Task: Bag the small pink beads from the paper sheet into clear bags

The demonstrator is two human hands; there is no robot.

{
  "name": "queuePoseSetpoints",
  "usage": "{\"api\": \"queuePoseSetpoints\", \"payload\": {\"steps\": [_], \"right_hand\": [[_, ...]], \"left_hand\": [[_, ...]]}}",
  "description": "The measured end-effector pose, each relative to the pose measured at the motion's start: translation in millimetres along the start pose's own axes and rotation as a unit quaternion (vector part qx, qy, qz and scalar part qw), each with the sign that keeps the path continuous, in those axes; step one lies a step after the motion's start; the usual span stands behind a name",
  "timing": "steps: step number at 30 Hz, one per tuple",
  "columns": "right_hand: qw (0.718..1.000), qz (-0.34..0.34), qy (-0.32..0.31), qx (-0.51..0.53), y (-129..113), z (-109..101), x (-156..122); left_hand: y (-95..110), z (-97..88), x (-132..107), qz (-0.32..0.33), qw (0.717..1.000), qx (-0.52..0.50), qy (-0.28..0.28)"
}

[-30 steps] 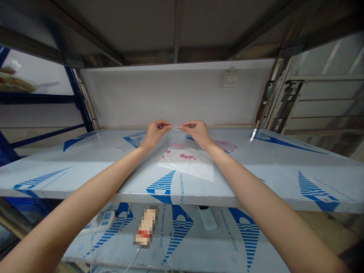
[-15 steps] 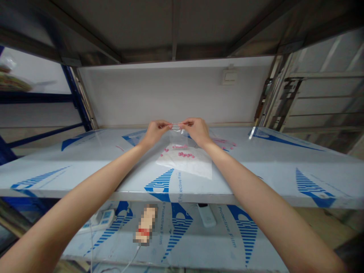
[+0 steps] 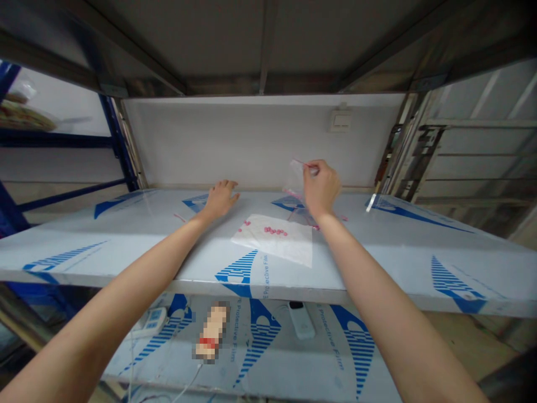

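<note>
My right hand (image 3: 323, 187) is raised above the shelf, its fingers pinched on the top of a small clear zip bag (image 3: 297, 174) with a reddish line along its upper edge. Pink bits show low in this bag, partly blurred. Lower and to the left, my left hand (image 3: 221, 197) is held over the shelf with its fingers apart and nothing in them. Between my forearms a white sheet (image 3: 251, 239) lies flat, with several small pink beads (image 3: 274, 230) on it. More clear bags with pink edges lie behind my right wrist, largely hidden.
The metal shelf (image 3: 390, 263) is covered in blue-printed film. Below it are a pixelated object (image 3: 213, 330) on a cable, a white remote-like object (image 3: 301, 320) and a power strip (image 3: 153, 322). Another shelf hangs overhead. The back wall carries a switch (image 3: 341, 121).
My left hand has let go of the clear bag and moved left, its fingers opening. My right hand has carried the bag up and to the right.
</note>
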State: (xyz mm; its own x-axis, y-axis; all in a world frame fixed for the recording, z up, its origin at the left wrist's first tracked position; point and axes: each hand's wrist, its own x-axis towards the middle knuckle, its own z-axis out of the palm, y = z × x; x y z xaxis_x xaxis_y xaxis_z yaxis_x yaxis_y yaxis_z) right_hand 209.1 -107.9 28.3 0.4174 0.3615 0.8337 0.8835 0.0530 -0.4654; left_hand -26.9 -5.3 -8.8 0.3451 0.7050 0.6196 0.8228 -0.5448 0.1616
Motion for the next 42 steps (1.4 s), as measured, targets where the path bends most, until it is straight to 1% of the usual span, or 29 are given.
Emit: {"api": "queuePoseSetpoints", "payload": {"steps": [1,2,3,4,6,7,8,9,13,15,17,19,21,23,24,25,28,31,34,37,39,42], "right_hand": [[0.999,-0.019,0.019,-0.031,4,-5,2],[0.997,-0.043,0.010,-0.068,8,-9,2],[0.991,-0.063,-0.027,-0.114,10,-11,2],[0.980,-0.076,-0.090,-0.163,12,-12,0],[0.937,-0.081,-0.232,-0.250,14,-10,-5],[0.915,-0.082,-0.281,-0.277,13,-8,-8],[0.904,-0.085,-0.302,-0.291,12,-6,-10],[0.902,-0.089,-0.303,-0.294,10,-5,-12],[0.930,-0.099,-0.242,-0.260,1,-2,-14],[0.935,-0.105,-0.240,-0.239,-2,-1,-15],[0.936,-0.111,-0.261,-0.208,-4,2,-17],[0.934,-0.118,-0.301,-0.152,-4,8,-20],[0.925,-0.120,-0.352,-0.073,-4,14,-23],[0.911,-0.121,-0.394,-0.007,-3,19,-26],[0.906,-0.121,-0.406,0.015,-3,21,-27],[0.903,-0.123,-0.411,0.029,-3,22,-28],[0.902,-0.124,-0.408,0.066,-3,25,-27],[0.895,-0.112,-0.413,0.129,-3,27,-27],[0.875,-0.109,-0.431,0.190,-3,29,-30],[0.869,-0.125,-0.423,0.226,-4,32,-33],[0.870,-0.115,-0.411,0.245,-6,32,-34],[0.864,-0.084,-0.405,0.287,-13,32,-35]], "left_hand": [[-6,-2.2,0,-0.019,0.998,0.061,-0.019],[-11,-4.4,-1,-0.040,0.992,0.108,-0.043],[-16,-6.4,-1,-0.063,0.985,0.141,-0.074],[-20,-7.9,-1,-0.082,0.977,0.162,-0.113],[-26,-9.2,-2,-0.108,0.959,0.175,-0.194],[-28,-9.2,-2,-0.112,0.953,0.174,-0.223],[-30,-8.8,-2,-0.111,0.950,0.169,-0.237],[-31,-8.3,-2,-0.107,0.951,0.166,-0.239],[-31,-7.9,-3,-0.092,0.964,0.161,-0.191],[-28,-10.6,-4,-0.088,0.970,0.158,-0.164],[-23,-15.8,-4,-0.083,0.975,0.156,-0.134],[-15,-22.3,-4,-0.070,0.981,0.155,-0.094],[-7,-27.8,-3,-0.048,0.990,0.134,-0.018],[-2,-29.7,-3,-0.027,0.994,0.087,0.067],[-1,-29.0,-2,-0.019,0.993,0.054,0.099],[0,-27.4,-2,-0.009,0.993,0.017,0.115],[4,-20.0,-1,0.026,0.985,-0.125,0.113],[17,-13.8,0,0.034,0.953,-0.282,0.107],[32,-8.9,-2,0.036,0.918,-0.388,0.081],[38,-3.8,-4,0.037,0.897,-0.439,0.037],[39,-1.8,-5,0.022,0.895,-0.444,0.022],[39,-3.8,-7,-0.001,0.898,-0.439,0.023]]}}
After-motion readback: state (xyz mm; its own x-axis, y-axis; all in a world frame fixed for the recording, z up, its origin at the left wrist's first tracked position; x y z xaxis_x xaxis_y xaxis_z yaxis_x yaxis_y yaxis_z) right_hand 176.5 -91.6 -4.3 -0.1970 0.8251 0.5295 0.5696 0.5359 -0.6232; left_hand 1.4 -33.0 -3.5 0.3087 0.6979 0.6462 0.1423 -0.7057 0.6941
